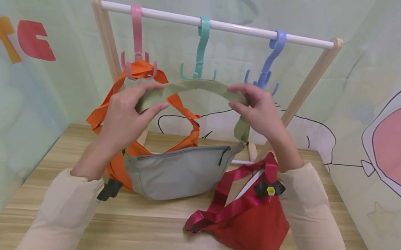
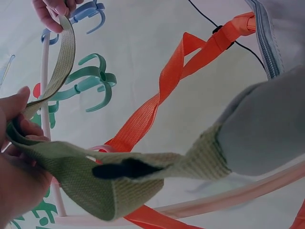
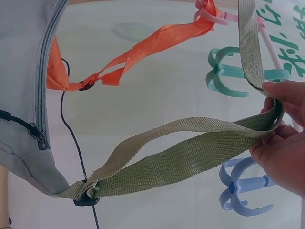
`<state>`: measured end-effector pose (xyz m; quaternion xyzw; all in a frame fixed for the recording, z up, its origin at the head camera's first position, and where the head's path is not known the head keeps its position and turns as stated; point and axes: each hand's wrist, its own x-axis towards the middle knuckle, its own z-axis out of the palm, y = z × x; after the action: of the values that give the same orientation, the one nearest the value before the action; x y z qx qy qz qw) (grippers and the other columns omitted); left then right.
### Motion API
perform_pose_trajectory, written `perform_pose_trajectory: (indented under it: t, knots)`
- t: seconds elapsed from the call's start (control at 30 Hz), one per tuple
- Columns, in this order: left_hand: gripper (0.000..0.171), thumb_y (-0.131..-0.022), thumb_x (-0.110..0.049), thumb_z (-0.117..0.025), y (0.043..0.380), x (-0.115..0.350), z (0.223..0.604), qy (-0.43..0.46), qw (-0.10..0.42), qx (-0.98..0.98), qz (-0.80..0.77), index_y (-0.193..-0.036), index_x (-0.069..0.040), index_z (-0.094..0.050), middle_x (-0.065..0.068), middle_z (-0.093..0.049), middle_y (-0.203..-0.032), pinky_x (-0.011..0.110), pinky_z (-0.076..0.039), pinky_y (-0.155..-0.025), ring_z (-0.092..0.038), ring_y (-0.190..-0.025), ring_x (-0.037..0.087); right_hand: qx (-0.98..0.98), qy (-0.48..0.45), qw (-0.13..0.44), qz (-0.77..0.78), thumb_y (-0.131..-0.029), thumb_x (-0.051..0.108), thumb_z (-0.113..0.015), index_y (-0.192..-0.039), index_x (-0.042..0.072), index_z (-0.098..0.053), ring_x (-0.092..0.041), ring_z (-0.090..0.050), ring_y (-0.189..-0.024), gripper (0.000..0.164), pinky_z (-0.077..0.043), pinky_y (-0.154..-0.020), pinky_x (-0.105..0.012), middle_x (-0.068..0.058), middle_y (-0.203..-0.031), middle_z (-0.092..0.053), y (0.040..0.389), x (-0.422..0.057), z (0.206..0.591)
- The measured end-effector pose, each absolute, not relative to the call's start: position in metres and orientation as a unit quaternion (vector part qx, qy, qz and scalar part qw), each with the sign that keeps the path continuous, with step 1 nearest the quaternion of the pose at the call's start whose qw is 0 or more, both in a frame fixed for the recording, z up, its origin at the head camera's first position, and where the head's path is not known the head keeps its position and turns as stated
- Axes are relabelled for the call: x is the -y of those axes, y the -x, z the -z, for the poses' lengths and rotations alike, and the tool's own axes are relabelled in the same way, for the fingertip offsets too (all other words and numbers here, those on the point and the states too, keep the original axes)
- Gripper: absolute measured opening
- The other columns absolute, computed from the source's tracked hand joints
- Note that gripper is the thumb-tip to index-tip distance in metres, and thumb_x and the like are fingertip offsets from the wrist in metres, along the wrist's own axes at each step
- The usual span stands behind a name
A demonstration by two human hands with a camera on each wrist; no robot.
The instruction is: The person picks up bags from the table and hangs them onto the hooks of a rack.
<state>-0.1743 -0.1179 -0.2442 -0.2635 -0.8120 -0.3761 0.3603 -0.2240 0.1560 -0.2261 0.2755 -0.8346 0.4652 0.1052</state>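
Note:
In the head view a grey waist bag [image 1: 183, 174] hangs by its olive-green strap [image 1: 201, 85], raised between both hands. My left hand [image 1: 127, 112] pinches the strap's left part between thumb and fingers. The right hand [image 1: 258, 109] grips its right part the same way. The strap arches just in front of a green hook [image 1: 200, 55] on the rack. Behind the left hand, an orange bag [image 1: 119, 169] hangs by its orange strap [image 3: 157, 45] from a pink hook [image 1: 137, 31]. In the right wrist view, the green strap runs doubled from the buckle [image 3: 86, 200] to the fingers.
A white rail [image 1: 237, 28] on wooden legs [image 1: 313, 78] carries the hooks, with a blue hook [image 1: 272, 59] at right. A red bag [image 1: 252, 225] with a dark red strap lies on the wooden table [image 1: 135, 237], below the right forearm. A printed curtain [image 1: 397, 61] stands behind.

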Motion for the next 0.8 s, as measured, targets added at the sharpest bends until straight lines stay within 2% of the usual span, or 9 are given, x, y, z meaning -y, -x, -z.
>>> perform_pose_trajectory:
  t: [0.23,0.33,0.47,0.57,0.67,0.8]
  knots:
    - [0.036,-0.079,-0.009,-0.071,0.176,0.118,0.239,0.265,0.366,0.811,0.371,-0.112,0.002,-0.060,0.013,-0.064,-0.104,0.021,-0.039,-0.063,-0.058,-0.082,0.022,0.841,-0.264,0.109,-0.460,-0.086,0.003,-0.062,-0.117,0.004,-0.059,-0.020,-0.049,-0.068,0.032,-0.041,-0.059,-0.022,-0.012,-0.090,-0.055,0.223,-0.156,0.220]
    - [0.038,-0.079,-0.009,-0.072,0.177,0.117,0.238,0.271,0.369,0.809,0.369,-0.112,0.003,-0.059,0.013,-0.063,-0.104,0.020,-0.038,-0.062,-0.058,-0.082,0.022,0.842,-0.253,0.108,-0.464,-0.086,0.003,-0.062,-0.117,0.005,-0.059,-0.020,-0.049,-0.069,0.032,-0.041,-0.059,-0.022,-0.012,-0.090,-0.055,0.223,-0.156,0.218]
    - [0.038,-0.079,-0.009,-0.072,0.178,0.116,0.235,0.272,0.366,0.809,0.371,-0.112,0.003,-0.059,0.013,-0.063,-0.105,0.024,-0.042,-0.067,-0.059,-0.089,0.022,0.840,-0.247,0.112,-0.470,-0.086,0.004,-0.062,-0.117,0.005,-0.059,-0.020,-0.049,-0.070,0.032,-0.041,-0.060,-0.022,-0.012,-0.090,-0.055,0.223,-0.156,0.215]
    - [0.038,-0.079,-0.009,-0.071,0.180,0.114,0.232,0.272,0.362,0.811,0.370,-0.112,0.004,-0.059,0.013,-0.063,-0.106,0.031,-0.045,-0.072,-0.059,-0.093,0.023,0.839,-0.253,0.121,-0.466,-0.085,0.004,-0.062,-0.117,0.004,-0.059,-0.018,-0.046,-0.066,0.032,-0.039,-0.057,-0.021,-0.011,-0.084,-0.053,0.224,-0.156,0.214]
    - [0.038,-0.079,-0.009,-0.071,0.181,0.113,0.228,0.275,0.364,0.811,0.366,-0.113,0.004,-0.059,0.014,-0.063,-0.105,0.035,-0.046,-0.073,-0.059,-0.093,0.023,0.840,-0.255,0.130,-0.460,-0.086,0.005,-0.062,-0.117,0.005,-0.059,-0.017,-0.042,-0.062,0.032,-0.035,-0.054,-0.022,-0.009,-0.077,-0.048,0.224,-0.155,0.213]
    - [0.038,-0.079,-0.009,-0.071,0.182,0.111,0.225,0.281,0.373,0.806,0.362,-0.112,0.005,-0.059,0.015,-0.063,-0.104,0.033,-0.044,-0.069,-0.058,-0.091,0.024,0.841,-0.253,0.144,-0.456,-0.086,0.004,-0.062,-0.118,0.005,-0.059,-0.015,-0.036,-0.060,0.032,-0.032,-0.052,-0.023,-0.008,-0.075,-0.043,0.224,-0.154,0.211]
